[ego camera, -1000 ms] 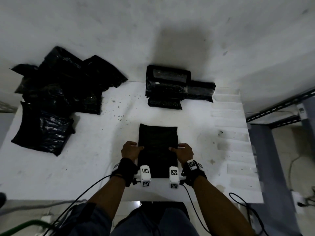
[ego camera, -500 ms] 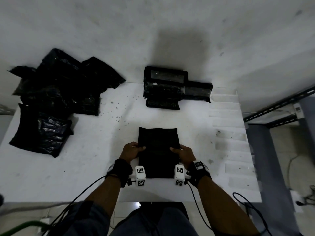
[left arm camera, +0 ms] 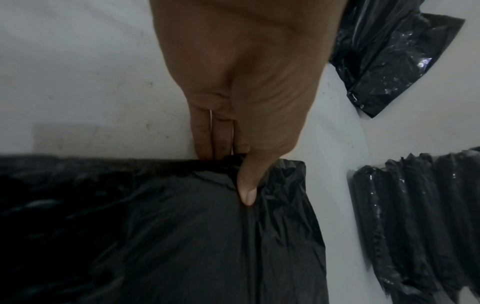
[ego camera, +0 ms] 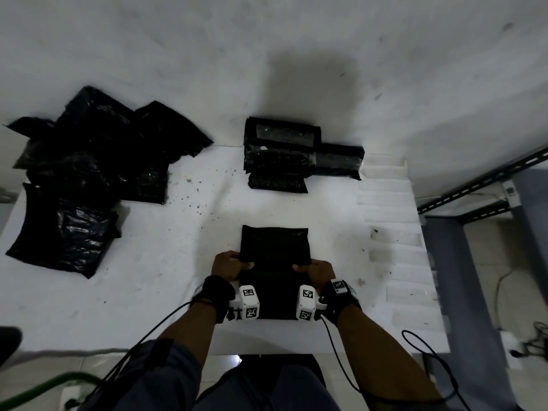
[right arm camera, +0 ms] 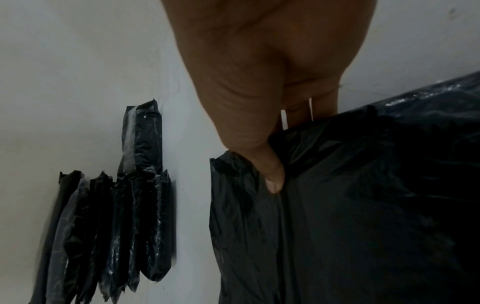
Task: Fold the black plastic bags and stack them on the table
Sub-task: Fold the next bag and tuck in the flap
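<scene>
The bag (ego camera: 274,262), stack (ego camera: 281,157) and pile (ego camera: 89,173) are glossy black. The table (ego camera: 148,277) is white, speckled dark.

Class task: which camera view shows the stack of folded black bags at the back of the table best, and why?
The head view: the stack of folded bags appears whole there, from above, against the wall. The left wrist view catches only part of it at the right edge; the right wrist view shows it edge-on, as side-by-side layers.
</scene>
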